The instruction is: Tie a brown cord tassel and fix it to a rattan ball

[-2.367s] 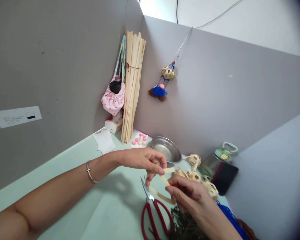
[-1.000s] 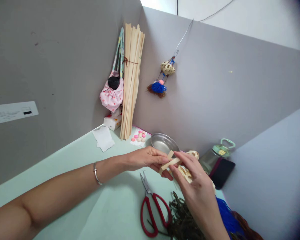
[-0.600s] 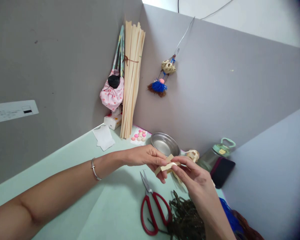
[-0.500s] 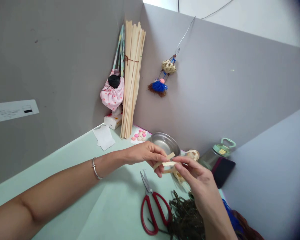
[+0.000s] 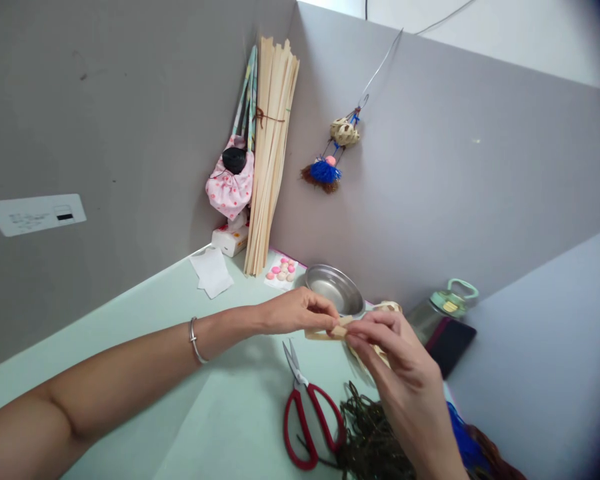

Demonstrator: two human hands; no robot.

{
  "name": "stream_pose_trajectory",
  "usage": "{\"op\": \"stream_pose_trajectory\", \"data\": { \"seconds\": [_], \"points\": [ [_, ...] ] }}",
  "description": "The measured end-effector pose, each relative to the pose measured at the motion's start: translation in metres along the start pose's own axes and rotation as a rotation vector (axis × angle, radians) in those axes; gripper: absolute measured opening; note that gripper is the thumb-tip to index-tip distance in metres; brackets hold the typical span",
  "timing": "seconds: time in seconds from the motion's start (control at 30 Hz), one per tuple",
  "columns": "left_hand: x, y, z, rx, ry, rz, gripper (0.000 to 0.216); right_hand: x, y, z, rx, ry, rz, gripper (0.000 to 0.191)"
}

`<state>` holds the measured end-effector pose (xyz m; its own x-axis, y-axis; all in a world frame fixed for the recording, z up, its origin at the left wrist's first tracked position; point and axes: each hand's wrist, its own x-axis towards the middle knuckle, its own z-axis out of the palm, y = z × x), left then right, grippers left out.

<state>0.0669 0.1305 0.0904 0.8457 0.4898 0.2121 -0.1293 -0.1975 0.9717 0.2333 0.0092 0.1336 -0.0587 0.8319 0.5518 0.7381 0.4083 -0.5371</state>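
A pale, thin bamboo-like strip (image 5: pixel 317 335), bent into a small loop, is held above the table between both hands. My left hand (image 5: pixel 300 311) pinches it from the left, thumb and forefinger pressed together. From the right, my right hand (image 5: pixel 393 357) grips the strip's overlapping part with its fingertips. Below the hands lie red-handled scissors (image 5: pixel 300 393), blades slightly apart and pointing away. A heap of dark green yarn (image 5: pixel 373 433) is beside them, partly behind my right wrist. More pale strip pieces (image 5: pixel 365 360) show under the right fingers, mostly hidden.
Behind the hands stands a metal bowl (image 5: pixel 333 287). Pink beads (image 5: pixel 283 269), white paper (image 5: pixel 213 272) and a tissue pack (image 5: pixel 230 240) lie farther left. A bundle of long strips (image 5: pixel 273 153) leans in the corner. A phone (image 5: pixel 451 343) and bottle (image 5: pixel 427 317) are at right.
Both hands have come closer together, and the strip's ends now overlap under the fingertips. The loop looks flatter than before. The view has shifted slightly.
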Motion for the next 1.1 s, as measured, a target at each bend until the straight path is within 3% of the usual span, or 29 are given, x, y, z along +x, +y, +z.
{"op": "stream_pose_trajectory", "data": {
  "seconds": [0.17, 0.33, 0.5, 0.73, 0.87, 1.0, 1.1],
  "points": [
    [-0.002, 0.002, 0.002, -0.06, -0.135, -0.043, 0.035, -0.003, -0.002, 0.004, -0.232, -0.042, -0.144, 0.016],
    [0.0, -0.001, 0.0, -0.168, -0.159, -0.108, 0.035, -0.003, -0.003, 0.001, -0.232, -0.116, -0.174, 0.021],
    [0.002, -0.002, -0.002, -0.328, -0.189, -0.073, 0.042, -0.004, -0.008, 0.002, -0.172, -0.058, -0.181, 0.018],
    [0.004, -0.002, 0.009, -0.439, -0.065, -0.095, 0.045, -0.003, 0.0, 0.009, -0.257, 0.021, -0.224, 0.016],
    [0.005, 0.0, 0.015, -0.525, 0.037, -0.081, 0.04, -0.003, 0.006, 0.014, -0.224, 0.173, -0.019, 0.015],
    [0.005, 0.004, 0.017, -0.514, 0.102, -0.045, 0.038, -0.003, 0.007, 0.014, 0.023, 0.011, 0.236, 0.022],
    [0.005, 0.005, 0.02, -0.505, 0.116, -0.029, 0.039, -0.002, 0.007, 0.011, 0.209, 0.023, 0.313, 0.024]
  ]
}}
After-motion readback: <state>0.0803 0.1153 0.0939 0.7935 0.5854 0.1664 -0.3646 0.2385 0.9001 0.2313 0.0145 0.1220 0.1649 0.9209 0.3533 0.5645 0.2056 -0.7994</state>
